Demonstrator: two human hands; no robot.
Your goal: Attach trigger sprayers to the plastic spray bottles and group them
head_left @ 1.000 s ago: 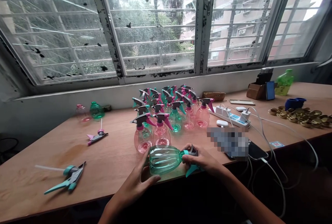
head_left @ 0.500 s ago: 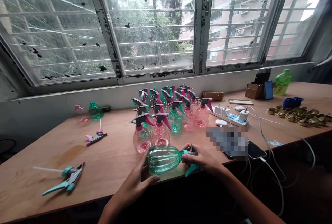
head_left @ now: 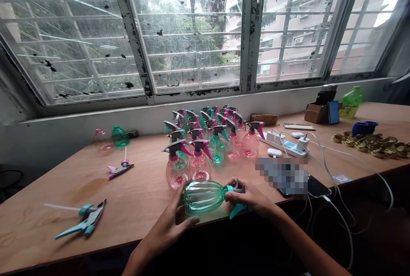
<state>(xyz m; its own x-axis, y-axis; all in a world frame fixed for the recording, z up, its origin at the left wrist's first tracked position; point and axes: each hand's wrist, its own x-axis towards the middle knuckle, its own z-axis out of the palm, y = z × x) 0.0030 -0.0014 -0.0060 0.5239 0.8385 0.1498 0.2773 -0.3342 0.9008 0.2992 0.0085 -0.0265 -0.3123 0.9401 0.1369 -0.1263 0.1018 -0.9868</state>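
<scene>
A clear green spray bottle (head_left: 205, 198) lies on its side in the air at the table's front edge, its base to the left. My left hand (head_left: 177, 220) is wrapped round the base end, thumb below and fingers partly hidden behind the bottle. At the neck, my right hand (head_left: 245, 197) grips the grey and teal spray head (head_left: 237, 211), which sits on the bottle mouth. Just behind stand several assembled pink and green spray bottles (head_left: 200, 165) in a close group.
On the left lie a loose teal spray head (head_left: 86, 220) and a pink one (head_left: 121, 168); two headless bottles (head_left: 120, 136) stand behind. To the right are a power strip (head_left: 290, 146), cables, a phone (head_left: 318, 185), gold-coloured pieces (head_left: 378, 143) and a cardboard box (head_left: 316, 113).
The camera view has shifted slightly. Both hands keep hold of the green spray bottle in nearly the same pose.
</scene>
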